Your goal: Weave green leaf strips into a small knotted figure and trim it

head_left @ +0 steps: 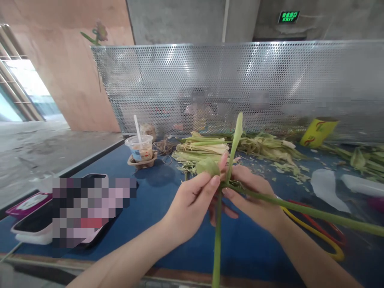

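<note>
While left hand [192, 198] and right hand [256, 196] pinch green strips [235, 141], one stands nearly upright, another stretches rightward.

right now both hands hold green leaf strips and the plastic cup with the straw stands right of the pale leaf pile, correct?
Not quite: the head view shows the plastic cup with the straw left of the pale leaf pile. Both the left hand and right hand hold green leaf strips.

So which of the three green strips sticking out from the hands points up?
The pale strip rising between the left hand and right hand. One darker strip runs off the picture's bottom, the third strip off its right.
</note>
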{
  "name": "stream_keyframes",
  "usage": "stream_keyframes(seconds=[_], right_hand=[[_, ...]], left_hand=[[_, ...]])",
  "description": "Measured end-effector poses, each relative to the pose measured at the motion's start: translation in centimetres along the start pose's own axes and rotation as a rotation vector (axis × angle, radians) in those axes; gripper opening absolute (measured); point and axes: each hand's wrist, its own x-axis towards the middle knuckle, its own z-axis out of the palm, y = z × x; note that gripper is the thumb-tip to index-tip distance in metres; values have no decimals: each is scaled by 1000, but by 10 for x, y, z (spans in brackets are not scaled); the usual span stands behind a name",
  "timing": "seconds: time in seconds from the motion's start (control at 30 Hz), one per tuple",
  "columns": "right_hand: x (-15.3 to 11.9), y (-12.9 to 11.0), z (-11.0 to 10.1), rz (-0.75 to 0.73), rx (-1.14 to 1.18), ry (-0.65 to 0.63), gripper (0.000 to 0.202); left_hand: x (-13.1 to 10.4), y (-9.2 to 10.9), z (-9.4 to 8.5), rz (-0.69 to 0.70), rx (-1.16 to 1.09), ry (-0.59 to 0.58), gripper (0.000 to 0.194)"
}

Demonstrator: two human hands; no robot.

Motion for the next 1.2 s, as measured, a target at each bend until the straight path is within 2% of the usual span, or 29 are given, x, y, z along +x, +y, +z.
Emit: stream_keyframes(seconds=[0.07,0.13,0.23,0.33,0.47,0.53,0.6,0.67,0.77,0.9,1.0,1.1,1.2], right_hand=[[1,-1,2,-45,-8,64,14],[3,-2,3,-41,-9,108,11],[3,-4,4,39,-14,64,8],[1,-6,6,119,-36,60,10],[-2,-8,12,181,-16,158,8],[-2,-8,12,213,25,157,7],[-2,-8,10,252,90,94,7],[-1,-8,6,305,173,-9,5],[-2,-6,1,398,330,-134,5],[-4,0,2,493,543,-150,15],[-5,5,5,532,661,-140,19],[-4,8,5,504,712,-143,18],[-4,9,2,418,747,-228,17]], left_hand=[[0,-1,-2,38,113,60,32],[1,-3,-5,98,265,113,31],[0,-7,-7,196,478,134,30],[-2,-10,-7,235,544,142,29],[-4,-7,-5,160,373,182,32],[-6,-4,-3,105,261,153,28],[-9,-2,0,23,128,66,25],[-13,-1,4,-58,-11,10,47],[-18,-3,8,-115,-147,50,66],[-24,-5,11,-136,-211,136,70],[-31,-4,12,-166,-186,154,68],[-35,-1,15,-197,-209,163,66],[-36,4,16,-210,-245,142,59]])
